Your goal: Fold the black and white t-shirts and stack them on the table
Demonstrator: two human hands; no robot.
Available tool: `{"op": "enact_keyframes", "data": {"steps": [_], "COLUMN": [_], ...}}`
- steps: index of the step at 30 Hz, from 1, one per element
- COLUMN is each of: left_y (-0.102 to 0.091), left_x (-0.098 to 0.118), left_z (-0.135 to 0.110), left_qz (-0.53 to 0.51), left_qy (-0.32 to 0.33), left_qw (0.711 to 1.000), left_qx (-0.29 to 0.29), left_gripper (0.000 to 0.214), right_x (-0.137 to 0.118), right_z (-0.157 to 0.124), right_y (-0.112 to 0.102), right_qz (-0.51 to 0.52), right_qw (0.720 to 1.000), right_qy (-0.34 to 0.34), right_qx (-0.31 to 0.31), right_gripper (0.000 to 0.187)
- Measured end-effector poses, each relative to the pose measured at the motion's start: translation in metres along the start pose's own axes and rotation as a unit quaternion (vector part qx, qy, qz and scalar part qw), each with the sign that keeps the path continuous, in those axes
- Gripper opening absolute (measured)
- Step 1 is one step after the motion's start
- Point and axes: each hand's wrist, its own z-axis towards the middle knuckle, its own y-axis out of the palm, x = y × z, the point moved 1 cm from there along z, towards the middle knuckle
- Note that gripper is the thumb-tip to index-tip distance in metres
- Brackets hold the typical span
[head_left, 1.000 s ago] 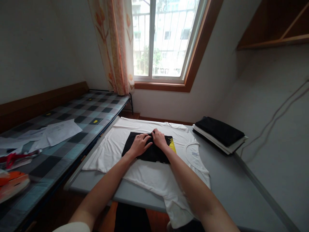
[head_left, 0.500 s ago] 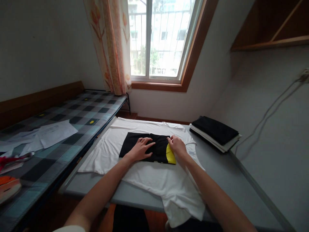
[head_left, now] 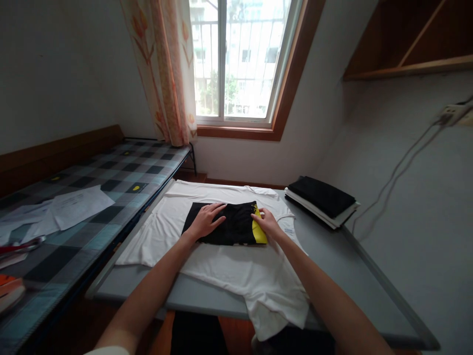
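The spread left hand [head_left: 205,220] touched folded black cloth [head_left: 238,224]; the right hand [head_left: 267,222] pinched it. The white shirt [head_left: 229,266] lay unfolded.

free: table [head_left: 358,276] right of white shirt [head_left: 229,266] | obstacle: black-topped stack [head_left: 320,196], rear

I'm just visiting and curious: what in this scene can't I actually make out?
All in the head view:
Middle of the spread white fabric T-shirt: covered by the folded black cloth with yellow print.
Whether the bare right hand pinches that cloth: too small to tell.
Text on the loose white paper sheets: too small.
Orange-and-white object: cut off by the left edge.
Brown wooden shelf: cut off by the right edge.
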Motion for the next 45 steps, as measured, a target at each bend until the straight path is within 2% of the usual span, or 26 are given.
{"op": "enact_keyframes", "data": {"steps": [4,7,9,11,14,16,19,21,22,24,26,28,30,33,35,38,40,43,45], "left_y": [0.001,0.013,0.021,0.026,0.029,0.029,0.026,0.022,0.02,0.017,0.017,0.02,0.024,0.027,0.027,0.027,0.03,0.035,0.035], "left_x": [0.006,0.009,0.009,0.008,0.003,0.001,-0.001,-0.003,-0.005,-0.011,-0.018,-0.026,-0.032,-0.031,-0.024,-0.01,-0.003,0.0,-0.004], "left_z": [0.0,-0.004,-0.007,-0.008,-0.007,-0.005,0.0,0.005,0.006,0.009,0.01,0.01,0.008,0.007,0.007,0.007,0.007,0.009,0.01], "left_qz": [0.006,0.02,0.023,0.016,-0.007,-0.031,-0.101,-0.19,-0.251,-0.392,-0.502,-0.545,-0.545,-0.557,-0.593,-0.649,-0.665,-0.666,-0.64], "left_qy": [0.034,0.057,0.064,0.063,0.038,0.01,-0.021,-0.055,-0.086,-0.166,-0.239,-0.275,-0.286,-0.278,-0.271,-0.29,-0.304,-0.294,-0.278], "left_qw": [0.999,0.996,0.993,0.992,0.995,0.997,0.994,0.98,0.963,0.903,0.83,0.789,0.784,0.778,0.754,0.701,0.678,0.683,0.714], "left_qx": [-0.007,-0.061,-0.096,-0.11,-0.092,-0.071,-0.025,0.021,0.042,0.061,0.057,0.061,0.077,0.087,0.079,0.067,0.071,0.062,0.048], "left_gripper": [0.043,0.047,0.054,0.057,0.054,0.048,0.042,0.046,0.051,0.067,0.077,0.072,0.06,0.06,0.067,0.076,0.077,0.074,0.072], "right_x": [0.001,0.01,0.019,0.026,0.025,0.014,-0.02,-0.049,-0.065,-0.09,-0.101,-0.096,-0.078,-0.049,-0.037,-0.031,-0.031,-0.03,-0.029], "right_z": [0.004,0.006,0.004,0.001,-0.002,-0.003,-0.003,-0.006,-0.008,-0.017,-0.027,-0.036,-0.042,-0.044,-0.045,-0.049,-0.054,-0.063,-0.066], "right_y": [-0.037,-0.068,-0.08,-0.085,-0.086,-0.088,-0.089,-0.08,-0.071,-0.043,-0.009,0.021,0.041,0.05,0.047,0.038,0.033,0.034,0.038], "right_qz": [0.004,0.013,0.006,0.0,0.005,0.018,0.054,0.077,0.082,0.079,0.039,-0.062,-0.177,-0.288,-0.31,-0.303,-0.303,-0.329,-0.346], "right_qw": [0.999,0.997,0.995,0.993,0.992,0.991,0.993,0.996,0.997,0.987,0.962,0.937,0.915,0.887,0.879,0.884,0.88,0.861,0.855], "right_qy": [-0.021,0.018,0.054,0.079,0.092,0.093,0.081,0.033,-0.005,-0.101,-0.19,-0.27,-0.317,-0.342,-0.349,-0.351,-0.36,-0.371,-0.368], "right_qx": [0.042,0.076,0.089,0.088,0.091,0.091,0.068,0.035,0.005,-0.093,-0.194,-0.211,-0.173,-0.116,-0.095,-0.066,-0.072,-0.109,-0.113], "right_gripper": [0.027,0.026,0.026,0.026,0.027,0.028,0.035,0.042,0.045,0.048,0.049,0.046,0.044,0.046,0.047,0.052,0.059,0.066,0.062]}}
